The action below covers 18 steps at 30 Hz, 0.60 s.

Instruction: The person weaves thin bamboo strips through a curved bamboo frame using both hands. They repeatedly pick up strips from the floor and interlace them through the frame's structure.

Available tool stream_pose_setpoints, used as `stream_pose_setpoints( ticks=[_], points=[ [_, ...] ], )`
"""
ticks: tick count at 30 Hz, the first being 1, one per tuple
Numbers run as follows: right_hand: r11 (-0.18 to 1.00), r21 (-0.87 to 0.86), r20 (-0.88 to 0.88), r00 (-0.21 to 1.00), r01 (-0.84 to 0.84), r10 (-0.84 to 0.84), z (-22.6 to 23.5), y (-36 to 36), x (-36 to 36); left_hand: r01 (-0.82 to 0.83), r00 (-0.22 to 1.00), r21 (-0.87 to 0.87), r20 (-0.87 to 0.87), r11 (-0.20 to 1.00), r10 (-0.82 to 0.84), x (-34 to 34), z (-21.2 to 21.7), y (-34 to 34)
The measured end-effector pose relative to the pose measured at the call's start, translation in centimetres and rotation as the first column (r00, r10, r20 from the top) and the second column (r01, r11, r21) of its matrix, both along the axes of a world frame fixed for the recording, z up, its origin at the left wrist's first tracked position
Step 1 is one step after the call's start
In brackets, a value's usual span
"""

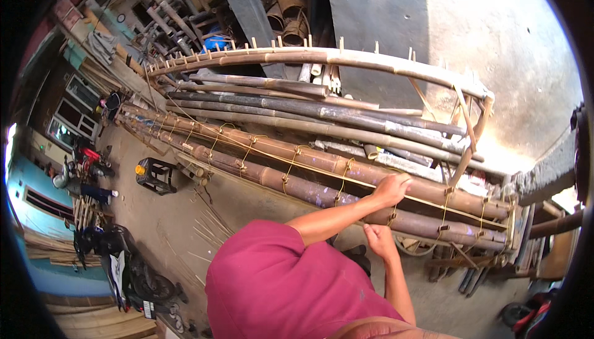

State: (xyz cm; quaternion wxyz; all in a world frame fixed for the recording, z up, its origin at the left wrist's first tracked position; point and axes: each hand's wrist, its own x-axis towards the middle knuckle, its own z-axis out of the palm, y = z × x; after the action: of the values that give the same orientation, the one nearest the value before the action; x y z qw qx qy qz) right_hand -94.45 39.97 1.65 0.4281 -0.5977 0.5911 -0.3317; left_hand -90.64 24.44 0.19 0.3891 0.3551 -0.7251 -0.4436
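Observation:
Two long brown bamboo poles lie side by side before me, the far pole (334, 163) and the near pole (309, 195). Thin cord loops (286, 177) span the gap at intervals, tied to small pegs. A pale, narrow strip (272, 153) runs lengthwise between the poles. My left hand (392, 189) is closed above the gap, against the far pole; what its fingers grip is hidden. On my side of the near pole, just below its edge, my right hand (380, 240) is curled into a fist, its contents too small to make out.
Behind the poles, a curved bamboo rail (297, 54) with upright pegs arches over several stacked bamboo lengths (322, 113). A black stool (154, 176) with a yellow-topped item stands on the floor at left. Motorcycles (133, 271) are parked farther left. A basin (413, 246) sits below the poles.

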Motion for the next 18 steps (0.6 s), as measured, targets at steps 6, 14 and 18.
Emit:
stream_pose_setpoints(
  ticks=[6,14,18],
  points=[
    [0.917,-0.242,-0.589,0.799,-0.318,0.122,-3.0,0.9,-1.9,-0.126,0.889,-0.089,0.432,0.988,0.152,-3.2,-3.4,-8.9],
    [0.935,-0.228,-0.537,0.836,-0.273,0.113,-4.7,1.6,-2.7,-0.126,0.987,-0.554,0.015,0.823,0.161,-6.2,0.6,-8.2],
    [0.946,-0.248,-0.529,0.847,-0.207,0.047,-4.9,1.5,-1.5,-0.143,0.832,-0.287,0.484,0.947,0.272,-3.6,-4.3,-9.6]
  ],
)
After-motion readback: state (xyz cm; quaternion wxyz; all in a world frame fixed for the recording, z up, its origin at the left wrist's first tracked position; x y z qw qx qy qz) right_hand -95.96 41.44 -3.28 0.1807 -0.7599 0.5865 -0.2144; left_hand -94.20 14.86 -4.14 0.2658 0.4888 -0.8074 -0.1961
